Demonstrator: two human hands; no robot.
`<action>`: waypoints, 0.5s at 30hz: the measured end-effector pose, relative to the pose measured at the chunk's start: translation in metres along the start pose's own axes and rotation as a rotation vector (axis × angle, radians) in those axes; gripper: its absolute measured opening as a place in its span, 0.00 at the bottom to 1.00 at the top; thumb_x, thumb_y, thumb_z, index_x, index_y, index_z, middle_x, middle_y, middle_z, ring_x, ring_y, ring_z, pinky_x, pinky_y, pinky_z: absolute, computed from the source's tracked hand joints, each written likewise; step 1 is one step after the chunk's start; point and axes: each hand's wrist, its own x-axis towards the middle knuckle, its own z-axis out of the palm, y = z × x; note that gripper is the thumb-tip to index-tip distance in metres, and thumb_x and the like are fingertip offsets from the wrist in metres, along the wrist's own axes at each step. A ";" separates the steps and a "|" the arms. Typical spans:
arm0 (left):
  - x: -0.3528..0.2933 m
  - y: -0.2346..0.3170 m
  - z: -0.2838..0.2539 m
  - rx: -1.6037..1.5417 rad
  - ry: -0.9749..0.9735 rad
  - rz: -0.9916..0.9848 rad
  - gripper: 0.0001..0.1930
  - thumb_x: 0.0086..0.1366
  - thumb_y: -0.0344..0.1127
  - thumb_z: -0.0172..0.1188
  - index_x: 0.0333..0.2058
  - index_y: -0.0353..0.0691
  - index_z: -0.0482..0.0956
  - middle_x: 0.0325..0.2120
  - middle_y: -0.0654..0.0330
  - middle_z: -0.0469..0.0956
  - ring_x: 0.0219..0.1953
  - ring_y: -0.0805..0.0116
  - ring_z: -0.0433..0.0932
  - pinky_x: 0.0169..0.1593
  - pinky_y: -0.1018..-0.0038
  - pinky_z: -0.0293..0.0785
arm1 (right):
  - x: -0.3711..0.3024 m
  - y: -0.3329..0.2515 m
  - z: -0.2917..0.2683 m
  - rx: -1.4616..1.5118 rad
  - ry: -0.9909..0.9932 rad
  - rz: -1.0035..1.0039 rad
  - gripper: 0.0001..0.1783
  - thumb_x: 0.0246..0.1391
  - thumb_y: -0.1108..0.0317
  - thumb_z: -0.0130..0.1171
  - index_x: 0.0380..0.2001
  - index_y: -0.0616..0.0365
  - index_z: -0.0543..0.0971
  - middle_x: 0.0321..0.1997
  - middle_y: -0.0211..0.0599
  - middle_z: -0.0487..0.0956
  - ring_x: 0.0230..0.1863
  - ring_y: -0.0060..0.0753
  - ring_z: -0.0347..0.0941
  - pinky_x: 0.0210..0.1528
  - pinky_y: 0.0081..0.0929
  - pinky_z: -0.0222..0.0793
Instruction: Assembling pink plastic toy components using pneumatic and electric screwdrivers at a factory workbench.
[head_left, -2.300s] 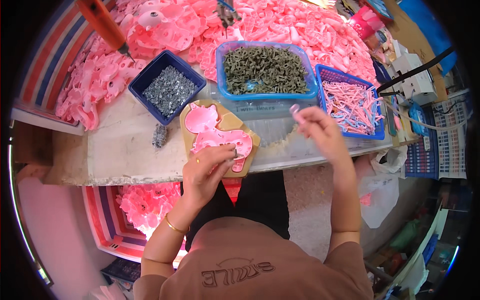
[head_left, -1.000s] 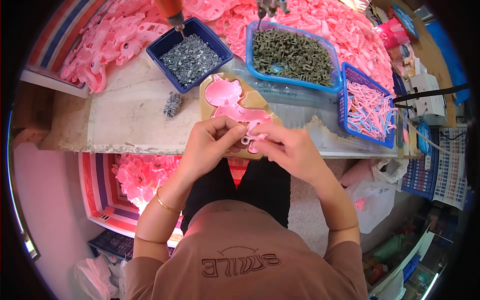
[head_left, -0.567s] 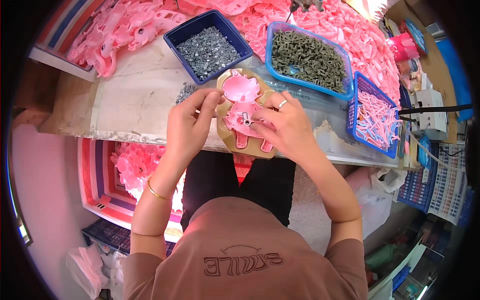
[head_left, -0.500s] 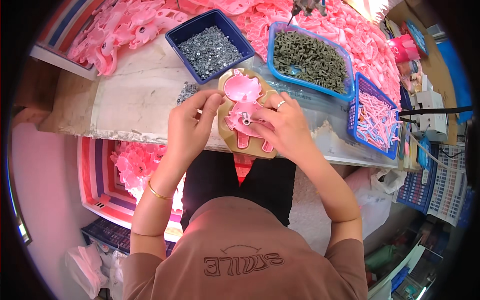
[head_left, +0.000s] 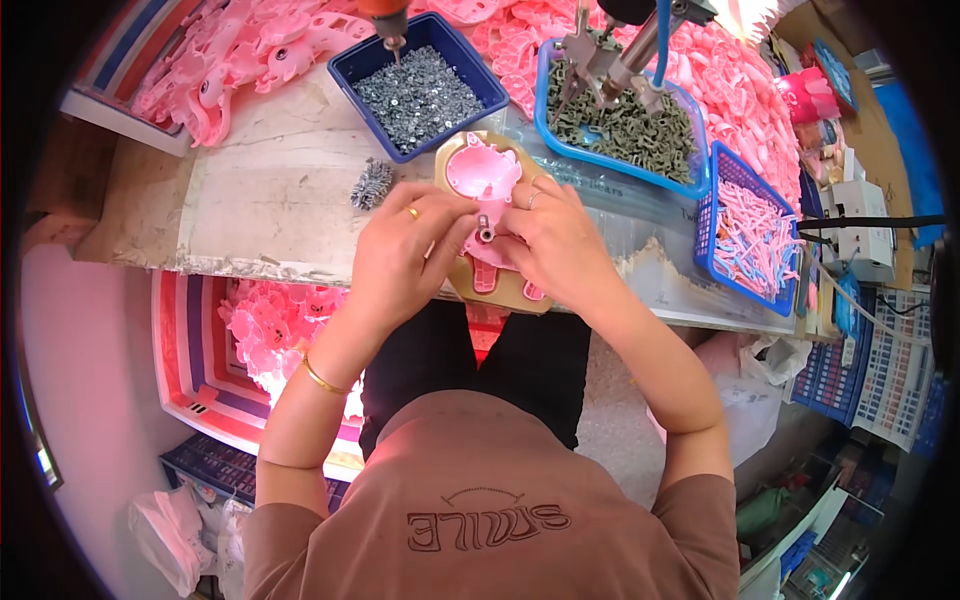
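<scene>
A pink animal-shaped plastic half-shell (head_left: 483, 172) lies open side up in a tan fixture block (head_left: 515, 292) at the table's front edge. Around its middle sits a small metal piece with a round hole (head_left: 486, 234). My left hand (head_left: 405, 250) reaches in from the left, thumb and forefinger pinched together beside that piece; what is between them is hidden. From the right, my right hand (head_left: 555, 245) has its fingers bent together over the shell's right side, tips by the metal piece. I cannot make out what they hold.
Behind the block stand a navy bin of small metal parts (head_left: 332, 72) and a blue tray of dark clip-like parts (head_left: 625, 172). An orange-bodied driver (head_left: 385, 15) and a metal tool (head_left: 630, 70) hang above them. A purple basket (head_left: 748, 288) holds pink and blue sticks. Screws (head_left: 371, 184) lie left.
My left hand has moved right, onto the shell beside the metal piece. The orange driver has come into view above the navy bin, and the metal tool hangs lower over the blue tray.
</scene>
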 end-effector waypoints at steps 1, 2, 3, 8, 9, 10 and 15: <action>0.001 0.001 0.000 0.000 -0.056 0.054 0.07 0.63 0.28 0.62 0.39 0.36 0.83 0.36 0.58 0.83 0.44 0.55 0.78 0.47 0.64 0.75 | 0.001 0.000 0.000 0.006 -0.015 0.012 0.06 0.43 0.69 0.66 0.27 0.56 0.82 0.34 0.32 0.74 0.45 0.40 0.69 0.48 0.38 0.63; 0.000 0.000 0.000 0.002 -0.056 0.055 0.07 0.63 0.28 0.62 0.39 0.36 0.83 0.36 0.58 0.83 0.44 0.55 0.78 0.47 0.64 0.75 | 0.001 0.000 0.000 0.013 -0.030 0.022 0.06 0.43 0.69 0.66 0.26 0.57 0.82 0.34 0.32 0.74 0.45 0.41 0.69 0.48 0.38 0.64; -0.001 -0.002 0.001 0.022 -0.100 0.104 0.07 0.63 0.28 0.62 0.39 0.36 0.82 0.38 0.58 0.83 0.46 0.54 0.78 0.49 0.63 0.75 | 0.002 0.000 0.000 0.013 -0.029 0.021 0.06 0.43 0.69 0.66 0.26 0.57 0.82 0.34 0.32 0.74 0.45 0.41 0.69 0.48 0.38 0.64; -0.002 -0.011 0.000 0.109 -0.210 0.209 0.09 0.62 0.30 0.62 0.41 0.37 0.82 0.44 0.58 0.82 0.53 0.52 0.75 0.55 0.61 0.73 | 0.003 0.003 0.003 0.032 -0.036 -0.016 0.06 0.44 0.69 0.66 0.28 0.57 0.81 0.34 0.35 0.75 0.47 0.44 0.70 0.49 0.41 0.64; -0.004 -0.012 0.000 0.131 -0.234 0.227 0.10 0.62 0.31 0.62 0.42 0.37 0.82 0.45 0.58 0.81 0.54 0.52 0.74 0.57 0.60 0.72 | 0.003 0.003 0.003 0.031 -0.034 -0.017 0.06 0.44 0.69 0.66 0.28 0.57 0.81 0.34 0.35 0.75 0.47 0.44 0.70 0.49 0.41 0.64; -0.006 -0.013 0.001 0.152 -0.258 0.245 0.11 0.61 0.32 0.62 0.42 0.38 0.81 0.47 0.59 0.80 0.56 0.52 0.73 0.58 0.60 0.71 | 0.004 0.003 0.003 0.028 -0.039 -0.024 0.06 0.44 0.70 0.66 0.28 0.57 0.82 0.34 0.35 0.75 0.47 0.44 0.70 0.49 0.41 0.65; -0.009 -0.016 0.001 0.225 -0.299 0.283 0.13 0.61 0.34 0.62 0.45 0.40 0.80 0.51 0.61 0.77 0.59 0.53 0.71 0.60 0.59 0.69 | 0.002 0.006 0.007 0.031 -0.008 -0.017 0.06 0.43 0.69 0.66 0.27 0.58 0.82 0.33 0.36 0.76 0.45 0.45 0.71 0.47 0.42 0.66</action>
